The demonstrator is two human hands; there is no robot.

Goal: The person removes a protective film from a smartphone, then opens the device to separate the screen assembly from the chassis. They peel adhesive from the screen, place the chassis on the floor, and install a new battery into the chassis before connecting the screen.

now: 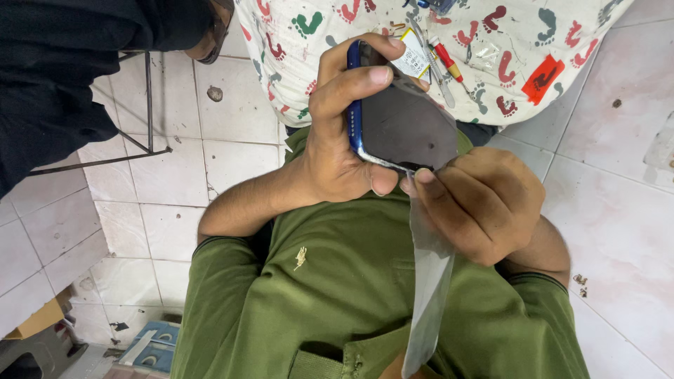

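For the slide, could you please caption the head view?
Left hand grips a blue phone while right hand peels a clear film off it.

Left hand (337, 147): raised in front of the chest, back of the hand toward the camera, fingers (351, 81) curled over in a closed grasp, thumb (382, 184) pressed in from below. Left forearm (246, 203): bare, bent at the elbow, running in from the left. Right hand (477, 203): just beside the left, fingers folded into a loose fist, thumb tip (423, 177) pinched against the forefinger and almost touching the left thumb. Right forearm (547, 253): bare, mostly hidden behind its hand.
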